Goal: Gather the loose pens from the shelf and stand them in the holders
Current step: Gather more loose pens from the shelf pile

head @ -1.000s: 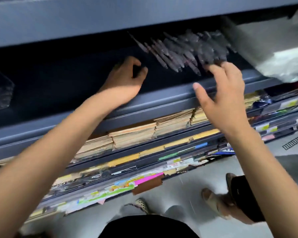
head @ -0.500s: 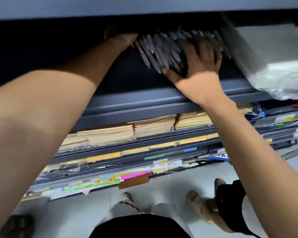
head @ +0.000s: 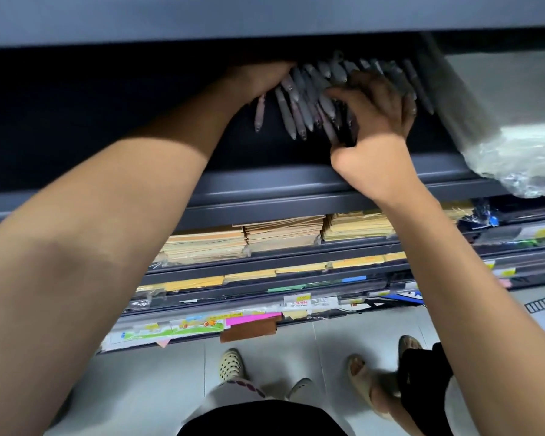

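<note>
Arms outstretched; right hand (head: 375,121) clasps pens (head: 299,111), left hand (head: 258,78) fingers hidden.

A: How is the light?
B: Bright from above on the floor (head: 343,347) and forearms, but the shelf (head: 265,187) recess sits in near-black shadow.
A: And sharpness?
B: Soft. The pens (head: 299,114), left hand (head: 258,81) and right hand (head: 375,127) are blurred, the plastic wrap (head: 523,143) glares pale, and straight edges bow toward the borders.

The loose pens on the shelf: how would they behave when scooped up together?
Likely to roll and scatter: the pens are slim, round and lie fanned loose on the shelf. Probably stiff and light, since the right hand curls round several. Smooth barrels may slip from the bunch.
</note>
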The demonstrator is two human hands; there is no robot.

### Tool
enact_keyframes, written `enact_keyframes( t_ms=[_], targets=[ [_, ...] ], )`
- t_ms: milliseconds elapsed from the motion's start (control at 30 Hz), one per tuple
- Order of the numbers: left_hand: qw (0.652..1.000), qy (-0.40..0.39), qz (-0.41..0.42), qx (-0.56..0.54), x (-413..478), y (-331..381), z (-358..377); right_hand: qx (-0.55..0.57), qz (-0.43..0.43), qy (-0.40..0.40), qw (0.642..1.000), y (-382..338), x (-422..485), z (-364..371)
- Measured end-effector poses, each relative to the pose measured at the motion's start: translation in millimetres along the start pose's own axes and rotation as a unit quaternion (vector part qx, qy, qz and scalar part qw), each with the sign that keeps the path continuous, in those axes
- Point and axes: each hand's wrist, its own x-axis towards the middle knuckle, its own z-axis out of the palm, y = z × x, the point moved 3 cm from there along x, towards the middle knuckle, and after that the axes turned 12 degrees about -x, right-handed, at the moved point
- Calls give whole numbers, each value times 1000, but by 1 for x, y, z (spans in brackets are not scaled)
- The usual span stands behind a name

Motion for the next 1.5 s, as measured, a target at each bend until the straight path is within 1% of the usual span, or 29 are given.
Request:
enact_keyframes(
  t_ms=[33, 100, 133, 233, 267, 367, 433, 467, 567, 600, 700, 800, 900, 1000, 1067, 1133, 1300, 1400, 1500],
  targets=[
    [1000, -20, -11, 6, 5, -3, 2, 0, -1, 0, 1000, 0, 0, 0],
    [998, -52, -35, -33, -3, -1, 6, -5, -3, -2, 1000, 1, 0, 1],
    [996, -56, -43, -62, -4, 0, 6, -9, -4, -5, 1000, 1, 0, 2],
    [994, -55, -54, -83, 1, -6, 4, -13, -5, -10, 1000, 1, 1, 1],
    [994, -57, -47, -78, -1, -6, 5, -13, -5, -10, 1000, 1, 1, 1],
    [996, -61, 36, -62, -2, 1, 10, -13, -19, -13, 1000, 0, -1, -1],
    [996, -51, 49, -61, -6, 7, 8, -2, -40, -23, 999, 0, -3, -4],
    [996, -53, 41, -59, -8, 7, 8, 1, -54, -29, 998, -1, -5, -4],
    [992, -108, -5, -57, -14, 11, 11, -8, -79, -37, 996, 0, -5, -5],
    [992, -109, -9, -61, -15, 11, 11, -12, -77, -33, 996, 0, -5, -5],
    [995, -61, 4, -81, -13, 9, 4, -8, -61, -13, 998, 0, -4, -4],
    [995, -57, 16, -80, -13, 7, 5, 17, -47, -2, 999, 1, -4, -4],
    [995, -75, 22, -65, -14, 8, 8, 35, -78, 9, 996, -2, -8, -8],
    [996, -59, 36, -64, -7, 4, 7, 1, -113, -14, 994, -8, -11, -7],
    [995, -59, 44, -64, -4, 3, 8, -9, -101, -10, 995, -9, -10, -4],
    [995, -59, 46, -60, -3, 1, 10, -14, -82, 9, 997, -8, -7, -1],
    [997, -53, 15, -49, -7, -1, 10, -61, -18, 14, 998, -5, 0, 9],
    [998, -50, 15, -32, -10, 3, 11, -69, -22, 17, 997, -6, -1, 9],
    [997, -53, 7, -48, -10, 4, 10, -86, -14, 16, 996, -9, 0, 9]
  ],
)
